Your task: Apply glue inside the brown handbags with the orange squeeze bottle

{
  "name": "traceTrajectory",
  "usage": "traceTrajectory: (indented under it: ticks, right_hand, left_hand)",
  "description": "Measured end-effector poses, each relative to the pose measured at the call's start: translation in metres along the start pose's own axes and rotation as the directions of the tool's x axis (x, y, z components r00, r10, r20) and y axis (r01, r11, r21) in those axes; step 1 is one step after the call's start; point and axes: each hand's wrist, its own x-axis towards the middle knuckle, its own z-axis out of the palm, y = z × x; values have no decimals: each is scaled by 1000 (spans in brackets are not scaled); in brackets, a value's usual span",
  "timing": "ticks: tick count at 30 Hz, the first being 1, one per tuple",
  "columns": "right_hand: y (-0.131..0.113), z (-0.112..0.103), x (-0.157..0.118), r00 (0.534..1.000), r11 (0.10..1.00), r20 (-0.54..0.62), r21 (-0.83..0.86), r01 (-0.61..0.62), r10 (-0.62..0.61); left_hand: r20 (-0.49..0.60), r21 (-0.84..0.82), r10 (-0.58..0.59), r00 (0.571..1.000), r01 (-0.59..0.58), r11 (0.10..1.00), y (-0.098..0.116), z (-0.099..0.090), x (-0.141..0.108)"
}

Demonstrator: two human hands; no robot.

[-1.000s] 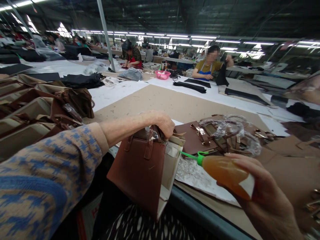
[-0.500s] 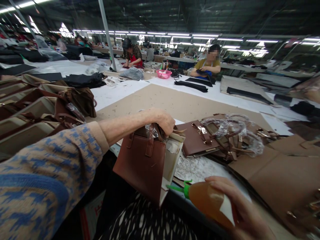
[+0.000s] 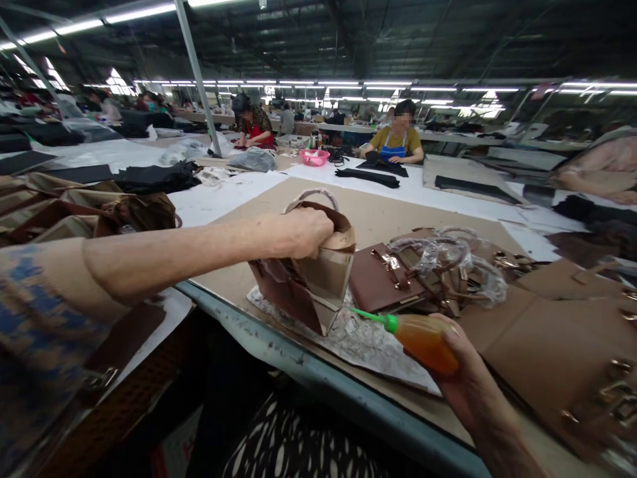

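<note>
My left hand (image 3: pixel 309 232) is closed on the upper edge of a brown handbag (image 3: pixel 293 292), whose beige inner side faces right. The bag's bottom is at the stained sheet (image 3: pixel 383 345) near the table's front edge, and a plastic-wrapped handle arches above it. In my right hand (image 3: pixel 460 355) is a squeeze bottle (image 3: pixel 425 342) of amber liquid with a green nozzle. It lies nearly level, its tip pointing left, a short gap from the bag's lower right corner. My right fingers are wrapped round the bottle and partly hidden behind it.
More brown handbags (image 3: pixel 385 272) with plastic-wrapped handles lie to the right, beside large brown pieces (image 3: pixel 562 332). A row of bags (image 3: pixel 64 212) stands at left. Across the table are a pink basin (image 3: pixel 314 157), black strips (image 3: pixel 367 178) and co-workers. A metal post (image 3: pixel 198 79) rises behind.
My left hand has moved the handbag forward, from over my lap onto the table's front part. The bottle has risen slightly and moved right, away from the bag. The view has shifted.
</note>
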Motion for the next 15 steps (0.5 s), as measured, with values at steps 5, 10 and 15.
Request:
traceTrajectory:
  ticks: [5, 10, 15]
  right_hand:
    - [11, -1, 6, 998, 947, 40, -315, 60, -50]
    - [18, 1, 10, 955, 752, 184, -590, 295, -231]
    - [18, 10, 9, 893, 547, 314, -708, 446, -323]
  left_hand:
    - [-12, 18, 99, 995, -99, 995, 24, 31, -8]
    - [21, -19, 164, 986, -164, 986, 29, 43, -2]
    - [35, -106, 154, 988, -149, 983, 24, 41, 5]
